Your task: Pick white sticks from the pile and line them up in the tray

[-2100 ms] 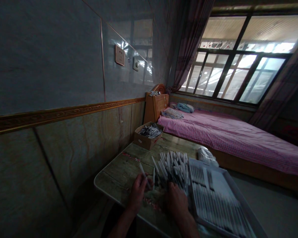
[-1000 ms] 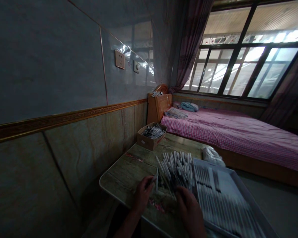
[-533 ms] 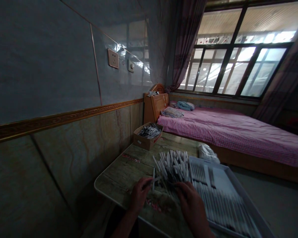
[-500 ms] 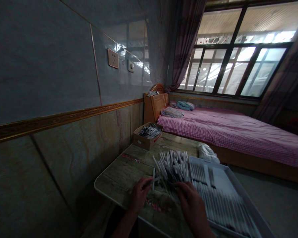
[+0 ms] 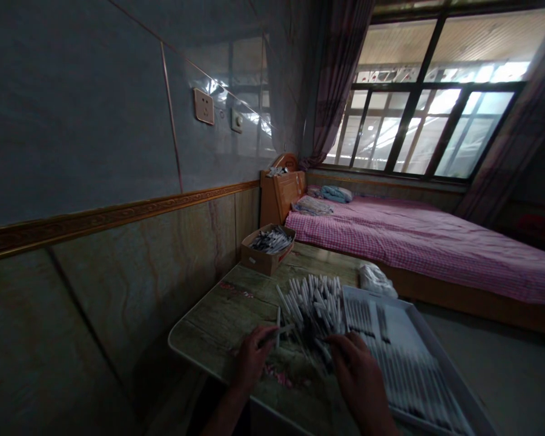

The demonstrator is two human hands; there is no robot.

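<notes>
My left hand [image 5: 254, 350] is closed around a thin white pen [image 5: 285, 329] that points right across the table. Another white pen [image 5: 278, 320] lies just beyond those fingertips. To the right, my right hand [image 5: 358, 366] has its thumb and fingers pinched together beside the near end of a heap of white pens with dark ends [image 5: 315, 297]. Whatever sits in that pinch is dark and too small to name. A shallow pale tray [image 5: 411, 321] is right of the heap, with several pens laid in rows inside.
At the table's far left corner stands a cardboard box [image 5: 260, 263] full of dark and white pen-like parts. A white plastic bag [image 5: 376, 280] lies behind the tray. Beyond the table [image 5: 209, 327] is a bed with a pink checked cover [image 5: 390, 230]; a tiled wall runs along the left.
My right hand has shifted slightly right, away from the heap's near end. My left hand keeps its hold on the pen, almost unmoved. The whole view has shifted a little.
</notes>
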